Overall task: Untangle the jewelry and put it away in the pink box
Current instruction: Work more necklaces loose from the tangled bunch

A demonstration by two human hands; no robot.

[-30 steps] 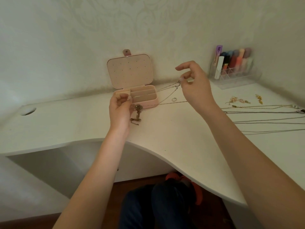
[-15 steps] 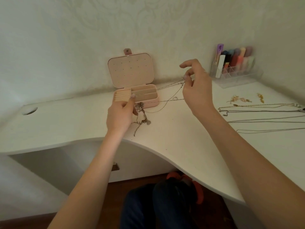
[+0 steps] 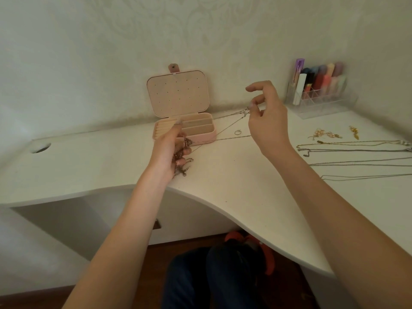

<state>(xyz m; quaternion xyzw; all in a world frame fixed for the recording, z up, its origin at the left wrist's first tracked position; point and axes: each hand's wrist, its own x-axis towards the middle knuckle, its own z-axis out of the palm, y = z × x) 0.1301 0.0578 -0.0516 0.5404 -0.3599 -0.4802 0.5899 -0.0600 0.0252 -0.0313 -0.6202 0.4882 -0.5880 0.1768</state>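
Observation:
The pink box (image 3: 201,139) stands open at the back of the white desk (image 3: 223,186), its lid upright against the wall. My left hand (image 3: 168,150) is just in front of the box and grips a tangled clump of chains (image 3: 184,156) whose ends dangle onto the desk. My right hand (image 3: 266,118) is raised to the right of the box and pinches the end of a thin chain (image 3: 231,124) that runs back to the clump. A small ring (image 3: 237,132) lies on the desk under that chain.
Several straightened necklaces (image 3: 356,150) lie in rows on the right of the desk, with gold earrings (image 3: 325,134) behind them. A clear organizer with cosmetics (image 3: 318,90) stands in the back right corner. A cable hole (image 3: 41,148) sits at the desk's left.
My left hand dropped from the box's edge toward me and gathered the tangled clump into its fingers. My right hand kept the chain end raised, barely moving.

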